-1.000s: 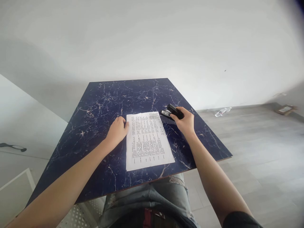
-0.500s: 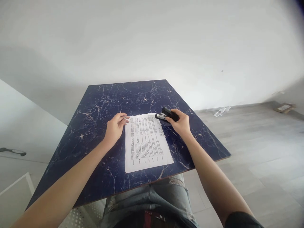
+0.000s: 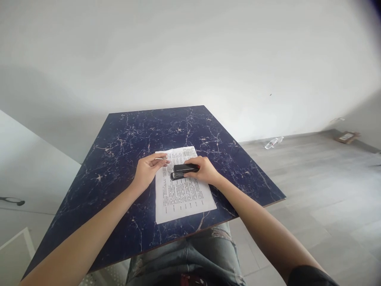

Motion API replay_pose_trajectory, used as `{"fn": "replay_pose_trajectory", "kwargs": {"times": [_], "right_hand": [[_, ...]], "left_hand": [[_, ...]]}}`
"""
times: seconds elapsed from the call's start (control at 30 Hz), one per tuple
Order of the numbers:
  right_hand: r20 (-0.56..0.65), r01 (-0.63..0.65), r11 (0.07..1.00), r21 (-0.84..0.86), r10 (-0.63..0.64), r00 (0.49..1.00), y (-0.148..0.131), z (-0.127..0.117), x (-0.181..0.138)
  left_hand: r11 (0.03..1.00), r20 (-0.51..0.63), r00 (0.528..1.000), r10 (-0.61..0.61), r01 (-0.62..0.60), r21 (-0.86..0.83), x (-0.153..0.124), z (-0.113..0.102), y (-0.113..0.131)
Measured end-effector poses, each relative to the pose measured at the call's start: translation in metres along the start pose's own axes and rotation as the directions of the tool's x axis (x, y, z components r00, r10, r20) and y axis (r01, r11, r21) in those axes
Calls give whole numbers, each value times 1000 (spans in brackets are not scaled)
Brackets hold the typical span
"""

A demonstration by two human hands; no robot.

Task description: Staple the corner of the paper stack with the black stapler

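Glossy marble-look table [image 3: 125, 135]; matt paper sheet [image 3: 181, 198]; black plastic stapler [image 3: 182, 171], metal underside.

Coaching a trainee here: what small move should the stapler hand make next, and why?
Probably slide the stapler a little left, toward the top-left corner of the paper. The right hand holds it over the sheet, mouth pointing left, while the left hand touches that corner.

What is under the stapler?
The printed sheet lies under the stapler, on the blue marble table. The right hand holds the stapler over its upper half; the left hand is at its top left corner. The print beneath is covered; contact cannot be told.
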State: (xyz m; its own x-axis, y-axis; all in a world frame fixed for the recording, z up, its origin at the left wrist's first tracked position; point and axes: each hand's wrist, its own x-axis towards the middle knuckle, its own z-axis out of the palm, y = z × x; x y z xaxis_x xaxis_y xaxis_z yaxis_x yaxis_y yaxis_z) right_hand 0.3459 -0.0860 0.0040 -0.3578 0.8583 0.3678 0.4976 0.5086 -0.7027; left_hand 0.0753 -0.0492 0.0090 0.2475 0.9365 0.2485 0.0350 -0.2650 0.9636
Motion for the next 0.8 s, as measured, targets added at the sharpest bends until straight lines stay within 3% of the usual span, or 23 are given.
{"fn": "replay_pose_trajectory", "kwargs": {"times": [0.7,0.8], "right_hand": [[41,25,997,-68,-22,999,-4,-3,-1],[34,26,996,-85,-23,999,-2,-3,-2]], "left_hand": [[999,25,999,-46,47,-23,0,1,3],[999,25,999,-27,26,46,11,-14,3]]}}
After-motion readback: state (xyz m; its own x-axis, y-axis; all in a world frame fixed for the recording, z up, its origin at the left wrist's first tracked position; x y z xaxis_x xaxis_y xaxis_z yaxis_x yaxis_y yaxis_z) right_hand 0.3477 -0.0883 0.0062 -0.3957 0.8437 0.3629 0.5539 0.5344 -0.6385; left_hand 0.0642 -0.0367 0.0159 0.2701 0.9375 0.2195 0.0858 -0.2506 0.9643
